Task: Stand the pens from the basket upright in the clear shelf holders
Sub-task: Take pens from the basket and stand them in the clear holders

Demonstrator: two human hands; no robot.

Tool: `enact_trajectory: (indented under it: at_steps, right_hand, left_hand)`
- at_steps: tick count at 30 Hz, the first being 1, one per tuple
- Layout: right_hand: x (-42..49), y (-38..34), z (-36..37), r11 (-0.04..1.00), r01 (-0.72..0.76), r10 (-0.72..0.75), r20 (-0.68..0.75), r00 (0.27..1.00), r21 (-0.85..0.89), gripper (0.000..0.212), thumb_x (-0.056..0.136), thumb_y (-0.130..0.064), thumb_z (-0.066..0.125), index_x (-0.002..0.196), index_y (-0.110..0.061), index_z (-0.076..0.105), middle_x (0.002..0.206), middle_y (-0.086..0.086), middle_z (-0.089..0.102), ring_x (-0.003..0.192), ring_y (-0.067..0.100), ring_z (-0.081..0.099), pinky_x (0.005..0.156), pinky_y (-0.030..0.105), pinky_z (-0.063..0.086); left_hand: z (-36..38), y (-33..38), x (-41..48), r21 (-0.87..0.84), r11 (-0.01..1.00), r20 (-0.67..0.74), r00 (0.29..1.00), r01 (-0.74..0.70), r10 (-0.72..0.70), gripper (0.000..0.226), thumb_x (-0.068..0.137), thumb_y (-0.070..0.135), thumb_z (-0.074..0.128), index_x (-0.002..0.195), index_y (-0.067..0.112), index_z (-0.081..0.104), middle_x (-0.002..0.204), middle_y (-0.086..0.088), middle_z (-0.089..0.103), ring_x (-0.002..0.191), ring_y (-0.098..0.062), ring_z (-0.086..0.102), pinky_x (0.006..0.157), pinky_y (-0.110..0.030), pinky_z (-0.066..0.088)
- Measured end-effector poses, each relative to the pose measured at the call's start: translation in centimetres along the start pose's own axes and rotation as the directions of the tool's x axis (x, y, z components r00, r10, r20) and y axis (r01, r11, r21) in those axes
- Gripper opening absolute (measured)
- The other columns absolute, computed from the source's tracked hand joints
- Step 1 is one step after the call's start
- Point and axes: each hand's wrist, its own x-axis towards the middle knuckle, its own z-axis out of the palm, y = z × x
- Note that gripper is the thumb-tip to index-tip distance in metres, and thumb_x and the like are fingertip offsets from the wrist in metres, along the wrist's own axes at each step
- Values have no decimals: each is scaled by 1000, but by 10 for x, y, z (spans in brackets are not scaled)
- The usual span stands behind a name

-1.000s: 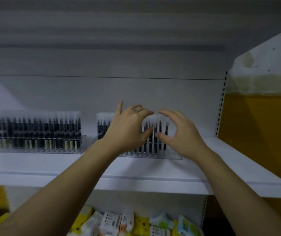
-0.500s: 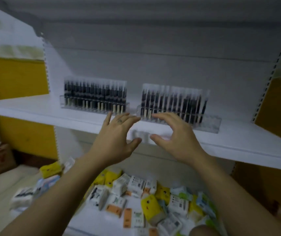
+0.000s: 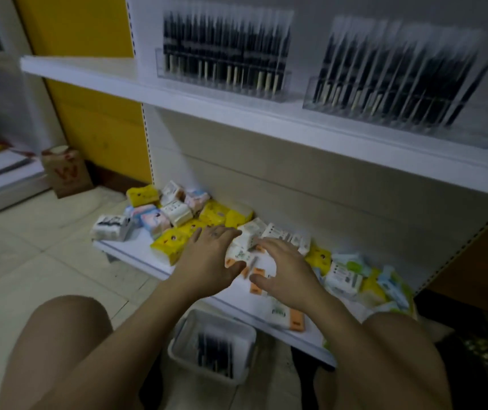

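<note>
Both hands are empty. The left hand (image 3: pixel 210 258) and right hand (image 3: pixel 288 272) hover with fingers loosely spread over the tissue packs (image 3: pixel 177 214) on the lower shelf (image 3: pixel 136 253). Just below, on the floor between the person's knees, the white basket (image 3: pixel 222 318) has the pens (image 3: pixel 213 350) lying in it: thin, dark, blurry. They're probably light, stiff and a bit slick, so pinching a few mid-barrel looks smartest. Up top, the left holder (image 3: pixel 160 66) looks packed, and the right holder (image 3: pixel 479 134) has room at its right end.
</note>
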Motion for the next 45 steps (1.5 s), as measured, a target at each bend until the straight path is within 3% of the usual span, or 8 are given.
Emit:
enact_trajectory:
  at_steps: [10,18,25,31,35,38,42,45]
  right_hand:
    - [5,40,84,992,-125,129,279,952,-30,75,89,-49,63,151,-26,27,159,-3,21,145,20,18,117,41,23]
    - [-2,71,139,947,-319,276,450,849,22,73,88,-43,65,150,-23,31,155,2,30,140,24,29,112,43,32]
    - [-1,81,185,926,-375,323,581,747,-33,70,89,-40,64,149,-21,32,155,6,30,136,25,37,106,40,39]
    - [7,100,218,876,-472,409,680,609,-104,64,93,-33,62,149,-17,34,150,10,38,124,28,50,96,35,46]
    - [16,107,244,826,-550,460,712,531,-122,62,93,-34,62,146,-16,38,149,8,40,128,25,47,91,28,43]
    - [20,108,266,805,-574,476,741,473,-151,62,93,-34,62,145,-10,40,147,12,43,128,28,47,98,32,43]
    - [26,118,302,781,-590,507,759,408,-204,40,96,-21,55,127,4,55,131,20,56,119,35,54,103,43,44]
    - [30,125,332,773,-604,492,785,376,-195,26,96,-11,52,118,-4,61,119,16,62,106,33,58,94,41,48]
  left_hand:
    - [90,-34,-35,8,982,308,934,187,-180,71,90,50,58,149,20,32,151,-2,39,138,-22,35,112,-34,29]
    - [145,-63,-64,-19,927,436,837,376,-331,67,91,43,59,148,18,34,151,-5,39,135,-23,38,110,-36,33]
    - [202,-90,-75,18,864,595,689,503,-414,56,84,48,60,132,21,49,131,-6,56,115,-26,55,95,-42,48]
    - [261,-107,-82,-30,743,731,522,669,-440,43,89,36,58,126,14,52,122,-10,59,105,-27,57,90,-40,51]
    - [294,-112,-93,-96,613,757,457,784,-466,42,93,31,55,129,10,50,125,-13,55,109,-29,55,91,-38,49]
    - [312,-116,-99,-137,541,741,448,830,-501,37,93,26,55,125,8,54,122,-15,59,106,-30,57,89,-38,51]
    - [330,-123,-93,-201,448,679,453,871,-577,28,91,20,56,116,6,58,111,-13,62,97,-29,60,81,-34,52]
    - [345,-130,-83,-240,401,651,453,884,-609,24,87,21,58,108,9,61,106,-10,62,91,-28,61,78,-38,55]
